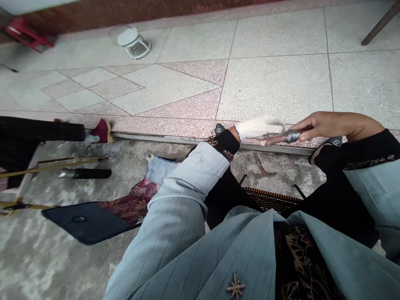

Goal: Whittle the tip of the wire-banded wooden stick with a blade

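Observation:
My left hand (261, 126) wears a white knitted glove, and its fingers are curled in. Its fingertips sit just beside a short brown stick (278, 138) with silver wire wound round one part. Whether the glove grips the stick or a strand of the wire is hidden. Bare, my right hand (323, 125) pinches the stick near its wire-wound part, between thumb and fingers. A curved, forked-looking brown piece of wood (264, 166) lies on the concrete below the hands.
Between my knees shows a woven wicker seat edge (271, 200). A low step edge (175, 139) borders the tiled floor. To the left lie a black-and-silver cylinder (84, 173) and a patterned, dark blue fabric piece (90, 221). Another person's red shoe (103, 130) and a white stool (134, 41) stand beyond.

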`<state>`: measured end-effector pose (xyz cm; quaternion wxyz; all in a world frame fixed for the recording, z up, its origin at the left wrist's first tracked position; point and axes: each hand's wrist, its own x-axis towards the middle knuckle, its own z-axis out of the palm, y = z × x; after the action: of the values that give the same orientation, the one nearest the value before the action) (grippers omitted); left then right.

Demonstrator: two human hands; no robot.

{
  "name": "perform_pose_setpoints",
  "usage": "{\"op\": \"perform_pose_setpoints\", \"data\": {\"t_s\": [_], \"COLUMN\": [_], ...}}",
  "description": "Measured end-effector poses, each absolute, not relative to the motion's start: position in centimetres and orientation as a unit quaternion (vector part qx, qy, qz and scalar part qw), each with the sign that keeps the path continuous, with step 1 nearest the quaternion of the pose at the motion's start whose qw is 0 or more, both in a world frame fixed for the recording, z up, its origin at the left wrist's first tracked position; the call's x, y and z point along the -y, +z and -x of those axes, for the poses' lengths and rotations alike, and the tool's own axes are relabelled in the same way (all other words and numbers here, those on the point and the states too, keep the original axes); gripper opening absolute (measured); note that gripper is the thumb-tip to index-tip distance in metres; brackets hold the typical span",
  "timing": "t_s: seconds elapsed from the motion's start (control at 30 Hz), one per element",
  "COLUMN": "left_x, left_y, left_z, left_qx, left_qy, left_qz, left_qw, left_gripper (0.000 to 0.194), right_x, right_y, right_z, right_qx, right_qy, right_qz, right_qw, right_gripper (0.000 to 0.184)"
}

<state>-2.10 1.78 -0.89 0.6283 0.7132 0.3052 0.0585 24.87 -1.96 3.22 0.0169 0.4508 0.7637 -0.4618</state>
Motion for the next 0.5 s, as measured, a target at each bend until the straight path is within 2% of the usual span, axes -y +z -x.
{"op": "perform_pose_setpoints", "data": {"t_s": [0.07, 0.13, 0.2, 0.27, 0.37, 0.5], "left_x": [-1.8, -1.6, -1.1, -0.7, -0.5, -0.7], "left_y": [-1.0, -1.0, -1.0, -1.0, -1.0, -1.4], "left_z": [2.0, 1.7, 1.5, 1.2, 1.1, 1.3], "left_qx": [-0.32, -0.311, -0.295, -0.287, -0.287, -0.289], "left_qy": [0.113, 0.133, 0.109, 0.08, 0.073, 0.051], "left_qz": [-0.676, -0.669, -0.683, -0.696, -0.716, -0.757], "left_qw": [0.654, 0.661, 0.66, 0.653, 0.631, 0.584], "left_gripper": [0.016, 0.023, 0.027, 0.025, 0.022, 0.02], "right_x": [2.0, 2.5, 3.0, 3.2, 2.8, 1.7], "right_y": [3.9, 4.2, 4.2, 3.9, 3.2, 2.4], "right_z": [-24.9, -24.4, -23.7, -23.0, -22.6, -22.6], "right_qx": [-0.717, -0.645, -0.561, -0.503, -0.495, -0.596], "right_qy": [-0.514, -0.551, -0.583, -0.59, -0.556, -0.396], "right_qz": [-0.468, -0.502, -0.526, -0.542, -0.575, -0.666], "right_qw": [-0.057, -0.167, -0.263, -0.323, -0.339, -0.212], "right_gripper": [0.044, 0.036, 0.025, 0.018, 0.018, 0.017]}}
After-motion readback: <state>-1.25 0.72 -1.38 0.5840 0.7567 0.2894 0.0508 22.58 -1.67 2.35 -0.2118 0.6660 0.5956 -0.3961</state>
